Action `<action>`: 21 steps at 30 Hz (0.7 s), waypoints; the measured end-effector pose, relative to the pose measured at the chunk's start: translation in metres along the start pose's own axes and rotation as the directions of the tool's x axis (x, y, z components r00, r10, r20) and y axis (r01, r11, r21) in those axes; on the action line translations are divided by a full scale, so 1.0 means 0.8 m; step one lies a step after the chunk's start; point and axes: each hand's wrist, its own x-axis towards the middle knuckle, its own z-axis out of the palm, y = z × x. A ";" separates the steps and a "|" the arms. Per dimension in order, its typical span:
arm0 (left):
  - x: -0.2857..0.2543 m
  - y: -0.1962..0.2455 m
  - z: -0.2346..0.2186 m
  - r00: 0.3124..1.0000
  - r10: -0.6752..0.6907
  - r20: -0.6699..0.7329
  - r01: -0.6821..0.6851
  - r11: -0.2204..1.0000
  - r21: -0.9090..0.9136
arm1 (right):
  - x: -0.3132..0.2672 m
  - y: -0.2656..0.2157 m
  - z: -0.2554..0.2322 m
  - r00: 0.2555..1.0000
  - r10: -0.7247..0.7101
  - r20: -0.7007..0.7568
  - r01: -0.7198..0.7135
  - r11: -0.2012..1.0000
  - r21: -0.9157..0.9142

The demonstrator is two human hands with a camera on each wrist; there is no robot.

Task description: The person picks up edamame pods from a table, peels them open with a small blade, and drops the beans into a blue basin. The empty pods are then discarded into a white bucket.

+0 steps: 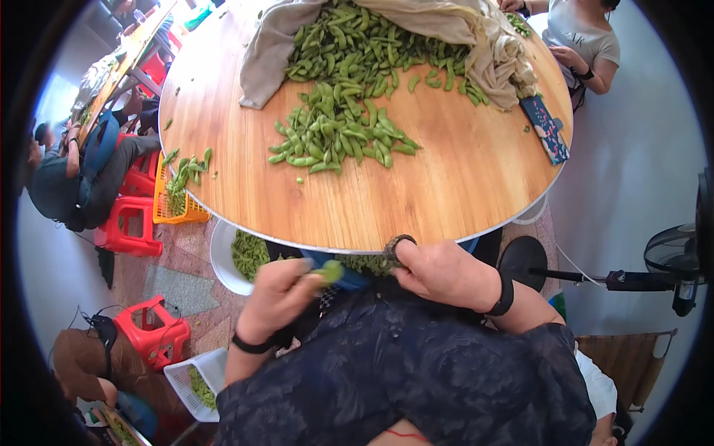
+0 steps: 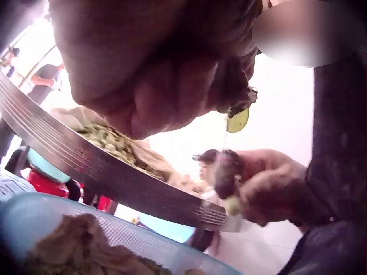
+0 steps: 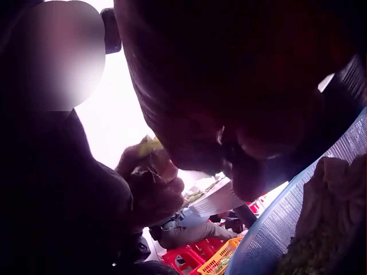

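My left hand (image 1: 279, 297), in a black wristband, pinches a green soybean pod (image 1: 331, 271), blurred in the head view. In the right wrist view the pod (image 3: 150, 146) sticks up from the fingers of that hand (image 3: 152, 192). Across from it, at the table's near edge, my right hand (image 1: 446, 275) has its fingers curled and a dark ring-like band (image 1: 398, 244) round the thumb. The left wrist view shows a small pale green piece (image 2: 232, 205) at the fingertips of the right hand (image 2: 269, 189). A blue basket (image 2: 200, 258) sits below the hands, holding cloth and green beans.
Green pods (image 1: 342, 134) lie heaped on the round wooden table (image 1: 446, 201), partly under a beige cloth (image 1: 506, 52). A patterned dark pouch (image 1: 547, 130) lies at the right edge. White tub (image 1: 223, 256), red stools (image 1: 152, 331) and orange basket (image 1: 178, 215) stand left, a fan (image 1: 669, 249) right.
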 end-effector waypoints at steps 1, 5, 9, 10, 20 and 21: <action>-0.012 -0.004 -0.012 0.983 -0.137 -0.126 0.129 0.989 -0.069 | 0.002 0.006 -0.007 1.000 -0.002 -0.006 0.002 1.000 -0.014; -0.061 -0.078 -0.057 0.874 -0.078 -0.480 0.344 0.797 0.496 | 0.035 0.048 -0.055 0.944 0.100 -0.315 -0.148 0.980 -0.134; -0.075 -0.074 -0.062 0.800 -0.227 -0.555 0.536 0.687 0.490 | 0.090 0.102 -0.071 0.902 0.098 -0.421 -0.194 0.962 -0.192; -0.070 -0.072 -0.057 0.798 -0.222 -0.561 0.534 0.692 0.485 | 0.099 0.108 -0.070 0.913 0.083 -0.399 -0.191 0.952 -0.240; 0.022 -0.003 0.000 0.949 0.099 -0.300 -0.065 0.991 0.119 | 0.087 0.111 -0.075 0.901 0.200 -0.385 -0.259 0.960 -0.109; 0.036 0.000 0.008 0.953 0.155 -0.260 -0.140 0.987 0.077 | 0.083 0.096 -0.081 0.903 0.192 -0.385 -0.252 0.961 -0.112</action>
